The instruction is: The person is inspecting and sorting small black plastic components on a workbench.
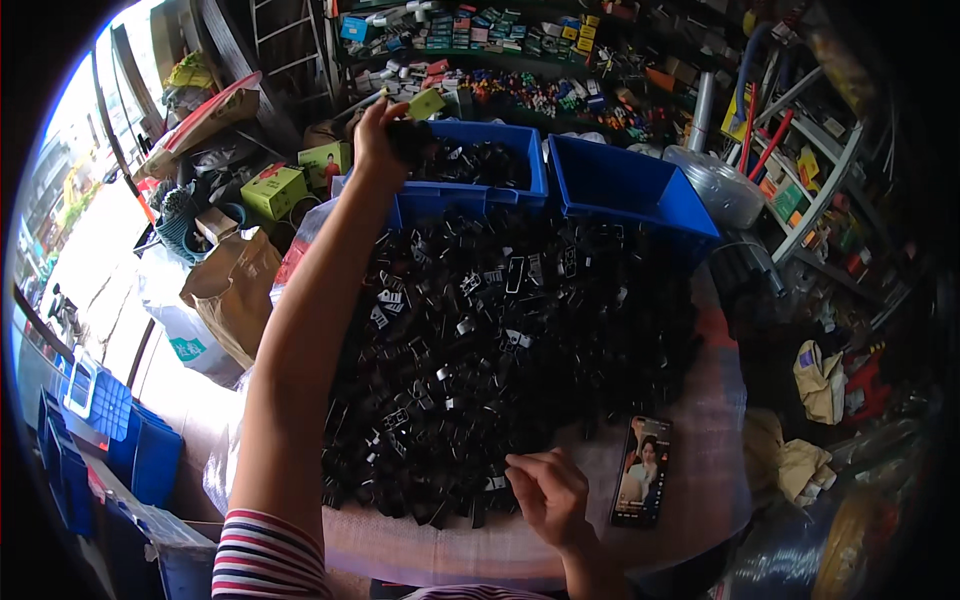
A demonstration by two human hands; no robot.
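My left arm reaches far forward, and my left hand [378, 140] is closed round a dark clump of black plastic parts at the left end of a blue bin [470, 192]. More black parts [480, 165] lie inside that bin. A wide heap of small black plastic parts [470, 340], some with pale or shiny faces, covers most of the sheeted work surface [430, 555]. At the heap's near edge is my right hand [552, 497], its fingers curled together; what they hold, if anything, is hidden.
A second blue bin [630, 190] stands right of the first. A phone [642, 472] playing a video lies right of my right hand. Crowded shelves [520, 60] rise behind. Green boxes [274, 192] and a brown paper bag [235, 290] are at the left, a metal rack [825, 190] at the right.
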